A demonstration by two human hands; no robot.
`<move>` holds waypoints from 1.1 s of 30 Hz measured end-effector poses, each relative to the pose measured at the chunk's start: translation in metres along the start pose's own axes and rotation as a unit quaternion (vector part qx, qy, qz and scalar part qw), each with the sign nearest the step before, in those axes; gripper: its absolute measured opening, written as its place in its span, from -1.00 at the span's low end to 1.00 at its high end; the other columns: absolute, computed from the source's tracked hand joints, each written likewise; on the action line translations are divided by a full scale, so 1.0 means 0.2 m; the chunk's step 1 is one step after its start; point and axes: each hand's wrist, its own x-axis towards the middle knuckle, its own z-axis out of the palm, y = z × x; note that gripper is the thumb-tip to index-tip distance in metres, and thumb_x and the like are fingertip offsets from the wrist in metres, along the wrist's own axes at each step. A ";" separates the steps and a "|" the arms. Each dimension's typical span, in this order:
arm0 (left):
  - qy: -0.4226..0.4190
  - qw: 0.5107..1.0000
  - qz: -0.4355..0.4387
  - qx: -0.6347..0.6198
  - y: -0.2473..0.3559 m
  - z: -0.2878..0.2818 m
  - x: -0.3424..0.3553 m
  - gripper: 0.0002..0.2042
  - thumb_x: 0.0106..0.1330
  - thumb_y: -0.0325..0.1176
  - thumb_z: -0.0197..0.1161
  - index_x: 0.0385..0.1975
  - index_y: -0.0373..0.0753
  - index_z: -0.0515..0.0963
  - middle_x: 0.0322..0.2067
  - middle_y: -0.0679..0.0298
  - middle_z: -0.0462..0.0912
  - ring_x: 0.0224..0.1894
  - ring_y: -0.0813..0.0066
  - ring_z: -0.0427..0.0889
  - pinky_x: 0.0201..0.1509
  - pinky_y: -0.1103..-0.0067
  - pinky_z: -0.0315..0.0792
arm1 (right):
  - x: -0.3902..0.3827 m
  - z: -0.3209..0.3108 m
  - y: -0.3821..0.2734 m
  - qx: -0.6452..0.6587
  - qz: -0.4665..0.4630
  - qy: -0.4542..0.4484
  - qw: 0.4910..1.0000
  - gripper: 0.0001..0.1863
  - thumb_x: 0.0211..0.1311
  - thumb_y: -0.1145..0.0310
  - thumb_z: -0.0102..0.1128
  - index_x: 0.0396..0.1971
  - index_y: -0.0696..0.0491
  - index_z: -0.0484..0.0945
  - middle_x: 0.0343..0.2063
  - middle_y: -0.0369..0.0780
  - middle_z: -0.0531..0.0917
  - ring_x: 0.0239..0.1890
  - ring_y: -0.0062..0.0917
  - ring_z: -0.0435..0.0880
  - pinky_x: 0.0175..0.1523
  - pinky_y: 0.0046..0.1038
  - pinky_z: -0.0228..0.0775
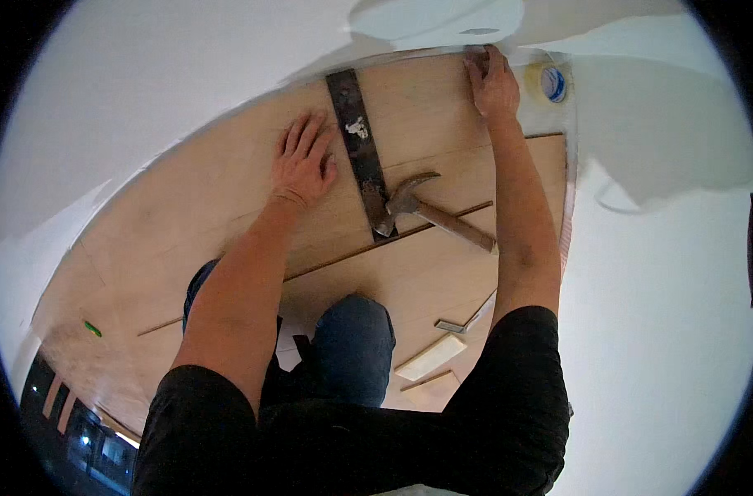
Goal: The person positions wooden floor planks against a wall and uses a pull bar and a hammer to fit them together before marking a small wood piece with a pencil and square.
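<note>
My left hand [304,165] lies palm down on the light wood floorboards [228,198], its fingers spread, just left of a dark flat metal bar [362,157]. At the far edge of the boards, against the white wall, my right hand [495,89] rests with its thumb apart from its bent fingers; the fingertips are partly hidden at the edge. A claw hammer [455,226] lies between my forearms, its head over the near end of the bar. Whitish residue [357,127] marks the bar's middle.
A roll of tape [552,84] sits in the far right corner beside my right hand. Near my right elbow are a metal square [467,321] and a pale wood offcut [430,357]. A small green object [93,329] lies at left. White walls [657,289] border the floor.
</note>
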 end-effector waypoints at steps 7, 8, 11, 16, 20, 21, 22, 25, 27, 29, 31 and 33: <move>0.014 1.000 0.003 -0.007 0.00 0.03 -0.01 -0.43 0.26 -0.24 0.15 0.34 -0.03 0.43 0.50 0.28 0.23 0.55 0.17 0.14 0.62 0.13 -0.02 | 0.04 0.16 -0.09 0.010 0.147 0.051 0.988 -0.10 0.14 -0.29 0.33 0.34 0.04 0.45 0.35 0.04 0.35 0.39 0.03 0.25 0.44 0.09 0.13; 0.014 1.000 -0.002 -0.004 -0.01 0.03 0.00 -0.44 0.25 -0.24 0.15 0.33 -0.03 0.44 0.50 0.28 0.24 0.55 0.17 0.15 0.61 0.13 -0.02 | 0.05 0.17 -0.11 -0.018 0.167 0.047 0.985 -0.10 0.15 -0.30 0.31 0.34 0.03 0.46 0.34 0.03 0.35 0.40 0.04 0.23 0.44 0.16 0.09; 0.037 0.999 0.012 -0.020 -0.01 0.05 0.01 -0.45 0.24 -0.26 0.18 0.31 -0.02 0.47 0.47 0.28 0.30 0.53 0.15 0.18 0.60 0.13 0.01 | 0.05 0.18 -0.18 0.029 0.199 0.053 0.978 -0.27 0.16 -0.24 0.28 0.20 -0.02 0.62 0.38 -0.06 0.31 0.41 0.08 0.19 0.42 0.28 0.02; 0.026 0.999 0.020 -0.010 0.00 0.03 0.01 -0.43 0.30 -0.24 0.12 0.38 -0.04 0.41 0.51 0.28 0.25 0.55 0.12 0.16 0.58 0.08 0.02 | 0.08 0.16 -0.26 0.081 0.265 0.045 0.960 -0.48 0.15 0.06 0.30 0.09 -0.02 0.71 0.37 -0.07 0.33 0.36 0.02 0.27 0.46 0.14 -0.02; 0.016 0.999 0.006 -0.035 0.00 -0.02 0.03 -0.45 0.30 -0.26 0.18 0.35 -0.05 0.43 0.48 0.26 0.28 0.53 0.12 0.19 0.58 0.09 0.00 | 0.07 0.19 -0.28 0.041 0.258 0.087 0.961 -0.65 0.25 0.18 0.25 -0.03 -0.01 0.74 0.29 -0.08 0.44 0.30 -0.09 0.35 0.39 0.12 0.04; -0.022 0.999 -0.007 -0.039 -0.02 -0.04 0.05 -0.46 0.30 -0.26 0.20 0.34 -0.05 0.44 0.47 0.24 0.29 0.53 0.12 0.19 0.58 0.10 -0.01 | 0.06 0.20 -0.27 0.051 0.234 0.108 0.965 -0.68 0.28 0.19 0.24 -0.06 0.00 0.75 0.26 -0.07 0.46 0.30 -0.09 0.36 0.37 0.11 0.06; 0.019 0.999 -0.014 -0.028 -0.04 -0.06 0.08 -0.46 0.31 -0.25 0.21 0.34 -0.07 0.43 0.47 0.20 0.29 0.52 0.10 0.19 0.58 0.09 0.00 | 0.06 0.22 -0.27 0.055 0.234 0.114 0.964 -0.70 0.30 0.20 0.23 -0.10 0.01 0.75 0.24 -0.07 0.49 0.30 -0.09 0.37 0.36 0.10 0.07; 0.005 0.994 -0.101 0.049 -0.11 -0.12 0.19 -0.44 0.38 -0.20 0.23 0.38 -0.17 0.36 0.46 0.00 0.25 0.52 0.04 0.19 0.57 0.06 0.02 | 0.03 0.26 -0.24 0.085 0.150 0.162 0.972 -0.74 0.36 0.25 0.16 -0.12 0.10 0.61 0.18 -0.02 0.52 0.27 -0.08 0.41 0.32 0.07 0.14; -0.027 0.995 -0.081 0.049 -0.12 -0.14 0.26 -0.43 0.39 -0.20 0.22 0.38 -0.20 0.35 0.47 -0.01 0.25 0.52 0.03 0.19 0.56 0.06 0.04 | 0.03 0.29 -0.24 0.059 0.140 0.170 0.974 -0.70 0.37 0.27 0.14 -0.02 0.13 0.50 0.12 0.00 0.54 0.22 -0.06 0.46 0.29 0.05 0.18; -0.028 0.998 -0.044 0.046 -0.10 -0.15 0.30 -0.42 0.39 -0.21 0.21 0.38 -0.25 0.33 0.44 -0.02 0.29 0.51 0.01 0.21 0.55 0.05 0.08 | 0.04 0.30 -0.23 0.024 0.149 0.143 0.978 -0.68 0.40 0.27 0.11 0.03 0.13 0.50 0.15 -0.01 0.54 0.25 -0.07 0.46 0.30 0.10 0.20; -0.034 0.996 -0.073 0.049 -0.07 -0.15 0.32 -0.42 0.37 -0.22 0.21 0.38 -0.25 0.33 0.41 -0.02 0.32 0.49 0.00 0.23 0.54 0.05 0.10 | 0.04 0.29 -0.23 0.015 0.151 0.152 0.977 -0.70 0.39 0.29 0.11 0.01 0.11 0.51 0.07 -0.02 0.59 0.16 -0.06 0.53 0.24 0.13 0.25; -0.037 0.995 -0.084 0.041 -0.04 -0.14 0.33 -0.42 0.35 -0.24 0.22 0.37 -0.25 0.34 0.37 -0.02 0.36 0.48 -0.01 0.25 0.51 0.04 0.15 | 0.03 0.26 -0.21 0.034 0.115 0.094 0.988 -0.67 0.42 0.22 0.09 0.04 0.10 0.48 0.07 -0.04 0.58 0.19 -0.07 0.50 0.29 0.11 0.21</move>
